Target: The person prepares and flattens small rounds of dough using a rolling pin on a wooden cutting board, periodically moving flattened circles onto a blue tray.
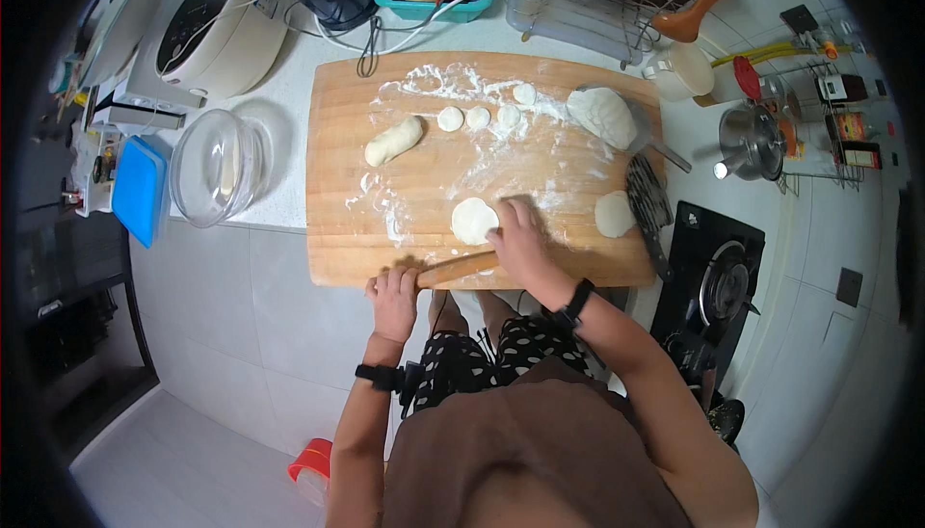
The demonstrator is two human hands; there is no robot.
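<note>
A floured wooden board (347, 232) lies before me. My left hand (392, 298) grips the left end of a wooden rolling pin (459, 268) at the board's front edge. My right hand (522, 242) touches the right edge of a flattened dough round (475, 221); the pin's right end is hidden near it. Small dough discs (478, 118) form a row farther back, with a short dough log (394, 141) to their left. A large dough lump (601, 116) rests at the back right beside a metal-handled scraper (672, 152). Another flat round (614, 214) lies at the right.
A black slotted spatula (648, 199) lies over the board's right edge. Left of the board stand a glass bowl (209, 168) and a rice cooker (222, 28). A teal basket (439, 8) and wire rack (578, 4) are behind. A gas hob (712, 275) is at right.
</note>
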